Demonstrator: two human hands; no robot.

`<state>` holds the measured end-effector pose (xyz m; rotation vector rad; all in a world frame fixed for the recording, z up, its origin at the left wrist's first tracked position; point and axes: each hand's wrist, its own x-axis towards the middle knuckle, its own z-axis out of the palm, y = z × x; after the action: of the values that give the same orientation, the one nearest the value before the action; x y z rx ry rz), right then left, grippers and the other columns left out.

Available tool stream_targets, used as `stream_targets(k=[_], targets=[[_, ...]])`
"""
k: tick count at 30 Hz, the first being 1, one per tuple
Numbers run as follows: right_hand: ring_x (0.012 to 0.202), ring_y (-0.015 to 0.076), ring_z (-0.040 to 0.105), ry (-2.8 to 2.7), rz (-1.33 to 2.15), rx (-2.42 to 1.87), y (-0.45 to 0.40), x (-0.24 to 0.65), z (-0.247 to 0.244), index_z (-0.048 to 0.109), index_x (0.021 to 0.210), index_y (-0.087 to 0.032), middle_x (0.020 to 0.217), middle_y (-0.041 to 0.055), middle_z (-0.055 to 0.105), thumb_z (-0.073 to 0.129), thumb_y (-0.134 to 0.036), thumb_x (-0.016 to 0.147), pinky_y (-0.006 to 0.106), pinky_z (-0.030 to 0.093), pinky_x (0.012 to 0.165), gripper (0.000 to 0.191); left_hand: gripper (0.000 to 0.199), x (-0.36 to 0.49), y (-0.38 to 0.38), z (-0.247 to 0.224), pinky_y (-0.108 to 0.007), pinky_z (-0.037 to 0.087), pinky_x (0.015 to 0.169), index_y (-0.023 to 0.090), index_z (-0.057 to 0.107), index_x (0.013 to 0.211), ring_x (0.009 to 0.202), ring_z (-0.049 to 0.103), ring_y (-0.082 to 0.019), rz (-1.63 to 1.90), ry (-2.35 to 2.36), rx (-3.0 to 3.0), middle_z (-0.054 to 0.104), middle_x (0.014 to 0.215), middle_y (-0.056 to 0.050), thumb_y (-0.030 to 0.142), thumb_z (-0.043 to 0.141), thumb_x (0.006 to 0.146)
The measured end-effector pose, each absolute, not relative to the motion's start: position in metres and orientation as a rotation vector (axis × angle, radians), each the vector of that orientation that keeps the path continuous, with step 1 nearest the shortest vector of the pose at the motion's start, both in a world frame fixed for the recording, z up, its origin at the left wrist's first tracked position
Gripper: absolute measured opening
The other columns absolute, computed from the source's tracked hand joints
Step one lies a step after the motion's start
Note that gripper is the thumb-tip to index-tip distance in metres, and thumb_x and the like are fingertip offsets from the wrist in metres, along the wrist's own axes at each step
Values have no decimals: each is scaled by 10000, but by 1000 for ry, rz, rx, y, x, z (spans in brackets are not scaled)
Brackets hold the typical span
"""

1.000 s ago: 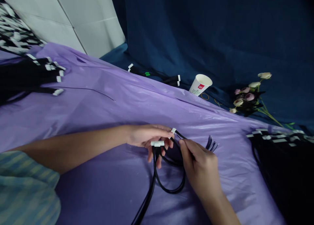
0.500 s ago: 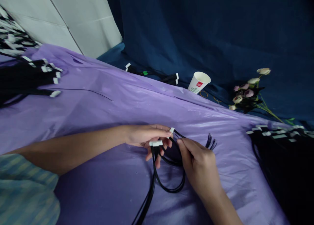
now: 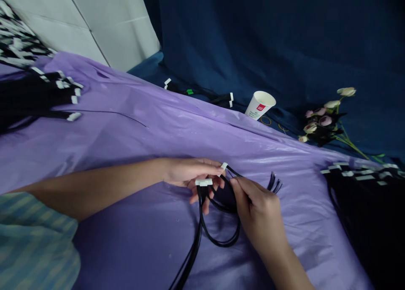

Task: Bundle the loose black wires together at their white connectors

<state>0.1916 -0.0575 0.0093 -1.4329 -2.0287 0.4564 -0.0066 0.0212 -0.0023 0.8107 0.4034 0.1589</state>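
Note:
A black wire harness [image 3: 198, 235] loops between my two hands over the purple sheet. My left hand [image 3: 196, 174] pinches a small white connector [image 3: 224, 166] between thumb and fingers. Just below that thumb, a wider white connector [image 3: 203, 182] sits against the curled fingers, its black wires hanging down toward the bottom edge. My right hand [image 3: 257, 205] is closed on black wires a short way right of the small connector. Loose wire ends [image 3: 274, 182] with tiny metal tips stick out behind its knuckles. The fingertips of my right hand are partly hidden.
Bundles of black wires with white connectors lie at left [image 3: 41, 91] and right [image 3: 360, 210]. Along the back edge are another harness [image 3: 202, 93], a paper cup [image 3: 260, 105], rubber bands and artificial flowers [image 3: 322, 117]. One thin wire [image 3: 120, 113] lies on the purple sheet [image 3: 126, 142].
The view has shifted slightly, so the surroundings sit a little differently in the picture. Both hands keep nearly the same hold on the harness.

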Motion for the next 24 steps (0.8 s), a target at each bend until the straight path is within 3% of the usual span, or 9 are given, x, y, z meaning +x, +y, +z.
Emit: stream_targets(k=[11,17,24], targets=[[659,158,650,-2023,417,-1416,-58,189,10,660,860,-174,776,58,696,450,-220,976,242,428,659,245,276,-6,20,3,-183,485,360,157,541,931,614,713,-221,158,442,762,602,820,8,431,567,904],[639,149,638,-2016,389,-1426,-58,190,10,654,848,-176,759,44,685,463,-226,973,240,405,627,234,243,-2,18,-1,-171,456,304,240,599,839,556,701,-197,177,490,756,628,751,60,440,707,756],[594,133,594,-2018,427,-1443,-57,190,9,649,846,-172,702,26,644,457,-228,977,234,375,605,239,311,-2,14,0,-165,453,323,211,596,860,551,695,-185,196,523,804,631,753,35,511,655,800]])
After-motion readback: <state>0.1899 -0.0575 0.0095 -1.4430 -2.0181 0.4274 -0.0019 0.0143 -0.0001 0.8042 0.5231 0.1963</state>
